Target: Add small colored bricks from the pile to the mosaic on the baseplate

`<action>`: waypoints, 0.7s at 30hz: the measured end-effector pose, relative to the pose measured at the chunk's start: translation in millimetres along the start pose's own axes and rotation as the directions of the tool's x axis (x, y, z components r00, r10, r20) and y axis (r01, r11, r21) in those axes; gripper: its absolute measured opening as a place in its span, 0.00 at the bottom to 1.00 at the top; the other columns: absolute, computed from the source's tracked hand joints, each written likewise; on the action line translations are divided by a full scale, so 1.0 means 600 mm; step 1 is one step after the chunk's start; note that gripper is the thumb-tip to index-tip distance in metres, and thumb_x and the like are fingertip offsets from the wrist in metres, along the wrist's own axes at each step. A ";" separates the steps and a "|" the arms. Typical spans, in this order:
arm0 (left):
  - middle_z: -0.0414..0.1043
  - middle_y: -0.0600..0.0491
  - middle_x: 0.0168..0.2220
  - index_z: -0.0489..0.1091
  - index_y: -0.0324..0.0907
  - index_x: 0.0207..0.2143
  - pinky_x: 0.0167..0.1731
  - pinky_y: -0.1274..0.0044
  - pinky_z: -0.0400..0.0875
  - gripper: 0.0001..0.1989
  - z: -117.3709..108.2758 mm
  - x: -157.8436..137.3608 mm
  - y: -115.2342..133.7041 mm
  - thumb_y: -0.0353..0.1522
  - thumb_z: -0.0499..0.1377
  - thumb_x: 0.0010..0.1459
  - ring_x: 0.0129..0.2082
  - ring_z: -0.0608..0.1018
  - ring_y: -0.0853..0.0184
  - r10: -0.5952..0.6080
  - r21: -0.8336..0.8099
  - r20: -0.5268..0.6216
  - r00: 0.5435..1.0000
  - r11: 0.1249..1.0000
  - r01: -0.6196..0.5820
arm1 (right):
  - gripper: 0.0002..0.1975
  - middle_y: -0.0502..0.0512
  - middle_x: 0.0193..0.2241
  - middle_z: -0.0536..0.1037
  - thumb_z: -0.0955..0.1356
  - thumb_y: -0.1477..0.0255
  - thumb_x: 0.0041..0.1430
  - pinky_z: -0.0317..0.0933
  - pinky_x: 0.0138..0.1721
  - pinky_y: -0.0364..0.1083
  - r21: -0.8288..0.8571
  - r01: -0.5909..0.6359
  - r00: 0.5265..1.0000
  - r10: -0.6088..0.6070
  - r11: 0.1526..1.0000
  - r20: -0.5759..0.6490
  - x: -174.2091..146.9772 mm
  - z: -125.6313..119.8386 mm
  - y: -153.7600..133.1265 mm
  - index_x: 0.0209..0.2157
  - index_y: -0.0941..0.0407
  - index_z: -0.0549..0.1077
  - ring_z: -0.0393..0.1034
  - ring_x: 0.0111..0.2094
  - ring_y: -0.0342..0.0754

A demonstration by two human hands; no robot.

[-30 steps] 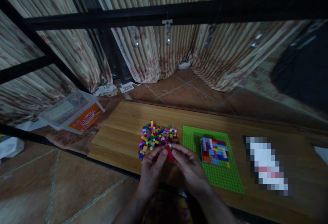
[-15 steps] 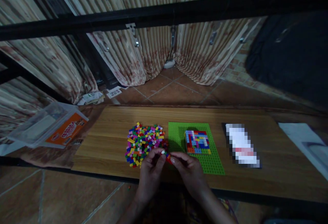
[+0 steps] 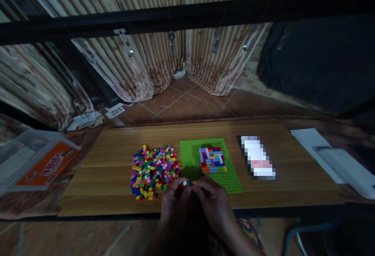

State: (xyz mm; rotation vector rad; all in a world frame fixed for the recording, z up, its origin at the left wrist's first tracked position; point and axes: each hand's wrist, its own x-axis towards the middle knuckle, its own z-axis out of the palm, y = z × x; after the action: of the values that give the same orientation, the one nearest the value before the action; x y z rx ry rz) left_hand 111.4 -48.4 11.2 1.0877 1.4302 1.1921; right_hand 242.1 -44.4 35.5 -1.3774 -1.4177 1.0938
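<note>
My left hand point(image 3: 175, 199) and my right hand point(image 3: 211, 195) meet at the front of the table, fingertips closed on small toy building bricks point(image 3: 185, 184) in white, green, red and blue. The fingers partly cover these bricks, so how they are joined does not show. Just left of my hands spreads a pile of loose multicoloured bricks point(image 3: 154, 168). Beyond my right hand a green studded baseplate point(image 3: 190, 150) lies flat. On it sits a squarish block built of many colours point(image 3: 213, 160).
A phone with a blurred screen point(image 3: 258, 157) lies on the wooden table point(image 3: 96, 178) to the right. A clear plastic box with an orange label point(image 3: 48, 162) stands off the left end. White sheets point(image 3: 316, 150) are past the right end. A dark bar point(image 3: 193, 15) crosses beyond the table.
The view has turned right, so the table and its things appear further left. My hands stay together at the small bricks; the red piece by my right fingertips shows less now.
</note>
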 end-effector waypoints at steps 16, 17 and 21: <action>0.76 0.53 0.33 0.73 0.43 0.40 0.34 0.76 0.71 0.11 0.001 0.006 -0.023 0.38 0.58 0.57 0.33 0.76 0.66 0.075 0.115 0.079 0.994 0.990 -0.084 | 0.08 0.54 0.37 0.77 0.67 0.66 0.60 0.67 0.41 0.49 -0.234 0.128 0.943 -0.192 0.964 -0.272 0.015 -0.067 0.025 0.37 0.49 0.79 0.72 0.40 0.50; 0.75 0.53 0.32 0.73 0.43 0.40 0.33 0.76 0.70 0.11 0.000 0.004 -0.021 0.38 0.58 0.57 0.32 0.76 0.66 0.090 0.131 0.088 0.992 0.986 -0.101 | 0.08 0.54 0.37 0.77 0.68 0.65 0.60 0.67 0.41 0.49 -0.253 0.133 0.929 -0.210 0.958 -0.306 0.023 -0.078 0.029 0.37 0.49 0.80 0.72 0.40 0.50; 0.74 0.54 0.30 0.73 0.43 0.39 0.32 0.77 0.70 0.11 0.001 -0.001 -0.008 0.38 0.59 0.57 0.30 0.75 0.67 0.105 0.168 0.094 0.990 0.978 -0.120 | 0.08 0.54 0.37 0.75 0.69 0.63 0.57 0.66 0.42 0.51 -0.327 0.128 0.899 -0.248 0.936 -0.360 0.054 -0.105 0.043 0.35 0.50 0.80 0.71 0.41 0.50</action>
State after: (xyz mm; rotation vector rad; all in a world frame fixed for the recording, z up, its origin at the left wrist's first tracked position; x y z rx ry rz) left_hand 111.9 -49.6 6.4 1.3397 1.4428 1.1017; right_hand 308.6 -9.9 26.5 -1.5270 -1.4093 0.4472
